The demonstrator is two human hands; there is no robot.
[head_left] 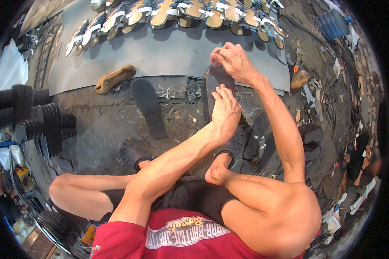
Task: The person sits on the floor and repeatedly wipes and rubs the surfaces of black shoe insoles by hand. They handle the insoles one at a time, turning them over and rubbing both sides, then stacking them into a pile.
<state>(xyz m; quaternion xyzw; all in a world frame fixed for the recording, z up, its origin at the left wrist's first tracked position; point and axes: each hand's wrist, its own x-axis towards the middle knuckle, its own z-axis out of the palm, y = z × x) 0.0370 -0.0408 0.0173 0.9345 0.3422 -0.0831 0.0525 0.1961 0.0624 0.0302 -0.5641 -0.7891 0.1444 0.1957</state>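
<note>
A dark shoe sole [208, 93] with a raised rim lies lengthwise before me, its far end on the edge of the grey sheet. My left hand [226, 105] holds it around the middle, fingers curled over its top; the thumb is hidden. At the far tip, my right hand [232, 61] pinches the sole's edge between bent fingers; whether a small piece is also in that pinch cannot be made out. To the left lies a loose black textured sole [148, 108]. Beyond it, a brown wooden shoe last [115, 79] rests on the sheet.
Several sandals [164, 14] with tan footbeds and white straps line the far side of the grey sheet [168, 56]. Stacks of black soles [47, 125] stand left. Another wooden last [299, 80] and scraps lie right. My feet wear dark clogs [133, 156].
</note>
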